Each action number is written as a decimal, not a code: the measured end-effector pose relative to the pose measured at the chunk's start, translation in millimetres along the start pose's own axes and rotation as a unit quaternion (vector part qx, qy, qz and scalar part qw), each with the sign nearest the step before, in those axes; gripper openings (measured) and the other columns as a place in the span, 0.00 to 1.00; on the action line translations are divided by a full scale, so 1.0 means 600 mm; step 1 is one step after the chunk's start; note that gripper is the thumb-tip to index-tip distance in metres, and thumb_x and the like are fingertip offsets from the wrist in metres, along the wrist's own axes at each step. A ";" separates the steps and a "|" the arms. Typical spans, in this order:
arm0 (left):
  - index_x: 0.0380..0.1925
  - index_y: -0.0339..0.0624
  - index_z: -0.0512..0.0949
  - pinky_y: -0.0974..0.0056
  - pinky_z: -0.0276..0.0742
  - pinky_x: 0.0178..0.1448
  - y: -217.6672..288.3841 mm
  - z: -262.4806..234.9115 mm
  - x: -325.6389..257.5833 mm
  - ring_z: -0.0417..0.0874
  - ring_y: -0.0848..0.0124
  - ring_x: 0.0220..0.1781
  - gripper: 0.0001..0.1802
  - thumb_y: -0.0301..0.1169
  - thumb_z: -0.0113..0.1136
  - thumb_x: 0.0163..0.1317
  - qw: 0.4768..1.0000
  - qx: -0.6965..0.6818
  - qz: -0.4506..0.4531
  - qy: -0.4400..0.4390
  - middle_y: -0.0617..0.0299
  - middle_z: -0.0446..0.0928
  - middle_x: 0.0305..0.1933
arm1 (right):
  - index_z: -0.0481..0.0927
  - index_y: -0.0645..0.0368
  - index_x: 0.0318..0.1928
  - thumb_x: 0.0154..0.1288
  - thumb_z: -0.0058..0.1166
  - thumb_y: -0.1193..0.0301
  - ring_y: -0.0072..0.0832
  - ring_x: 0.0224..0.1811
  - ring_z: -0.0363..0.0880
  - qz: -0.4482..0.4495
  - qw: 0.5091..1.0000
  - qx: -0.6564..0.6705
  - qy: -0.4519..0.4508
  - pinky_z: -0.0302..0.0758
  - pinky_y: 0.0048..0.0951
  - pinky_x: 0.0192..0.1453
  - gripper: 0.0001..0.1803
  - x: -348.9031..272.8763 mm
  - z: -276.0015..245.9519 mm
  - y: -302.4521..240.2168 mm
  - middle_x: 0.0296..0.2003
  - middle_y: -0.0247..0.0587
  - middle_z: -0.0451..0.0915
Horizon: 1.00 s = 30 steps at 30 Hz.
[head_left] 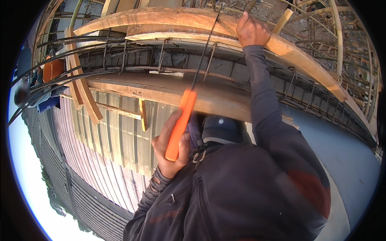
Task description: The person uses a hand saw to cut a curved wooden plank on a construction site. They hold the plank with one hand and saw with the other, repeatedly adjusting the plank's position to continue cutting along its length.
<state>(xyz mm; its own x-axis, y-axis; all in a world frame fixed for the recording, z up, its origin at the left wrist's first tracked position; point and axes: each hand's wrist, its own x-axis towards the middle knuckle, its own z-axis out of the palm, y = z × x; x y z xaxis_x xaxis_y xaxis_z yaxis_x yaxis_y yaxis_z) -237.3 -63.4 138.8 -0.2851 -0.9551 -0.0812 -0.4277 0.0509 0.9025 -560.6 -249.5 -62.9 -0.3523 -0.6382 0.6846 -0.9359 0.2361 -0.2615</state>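
Note:
My left hand (170, 154) is closed around the orange handle of a handsaw (181, 125). The saw's thin dark blade, seen nearly edge-on, points away from me and crosses over a long wooden plank (161, 18). I cannot tell whether its teeth touch the wood. To the right of the blade, my right hand (253, 32) grips the plank's upper edge with the thumb raised. Below the plank runs a cage of steel reinforcing bars (163, 56) inside wooden formwork (169, 94).
Two short timbers (82, 80) lean at the left, near another person (44, 88) in blue beside something orange. Corrugated metal sheets (104, 132) spread out below on the left. Bamboo poles (337, 40) rise at the far right. A grey-blue surface (329, 140) lies on the right.

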 end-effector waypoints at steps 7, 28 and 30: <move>0.62 0.35 0.80 0.61 0.83 0.45 -0.076 0.143 0.314 0.92 0.54 0.36 0.22 0.33 0.66 0.72 0.989 0.045 0.098 0.103 0.40 0.87 0.39 | 0.89 0.53 0.20 0.76 0.54 0.59 0.43 0.20 0.85 -0.019 0.999 -0.023 0.029 0.81 0.43 0.29 0.25 0.000 -0.001 -0.036 0.18 0.45 0.85; 0.69 0.34 0.78 0.58 0.87 0.60 -0.004 0.026 0.051 0.94 0.55 0.55 0.28 0.29 0.65 0.69 0.999 0.028 0.034 0.011 0.41 0.87 0.59 | 0.90 0.57 0.19 0.78 0.50 0.57 0.51 0.19 0.84 0.055 0.996 -0.035 -0.061 0.82 0.48 0.33 0.30 0.013 0.015 0.007 0.19 0.54 0.84; 0.67 0.36 0.79 0.56 0.87 0.57 -0.021 0.067 0.148 0.94 0.53 0.51 0.27 0.30 0.65 0.69 1.000 0.016 0.000 0.022 0.40 0.88 0.54 | 0.89 0.58 0.18 0.79 0.47 0.56 0.54 0.20 0.84 0.089 0.987 -0.049 -0.127 0.83 0.48 0.34 0.33 0.013 0.013 -0.003 0.19 0.56 0.84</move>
<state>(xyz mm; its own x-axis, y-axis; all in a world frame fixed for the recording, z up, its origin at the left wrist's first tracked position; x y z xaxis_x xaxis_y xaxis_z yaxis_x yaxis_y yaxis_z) -292.1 -137.3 103.3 -0.2482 -0.9667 -0.0617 -0.4545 0.0600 0.8887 -561.4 -260.8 -62.5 -0.5107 -0.7400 0.4378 -0.8594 0.4237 -0.2863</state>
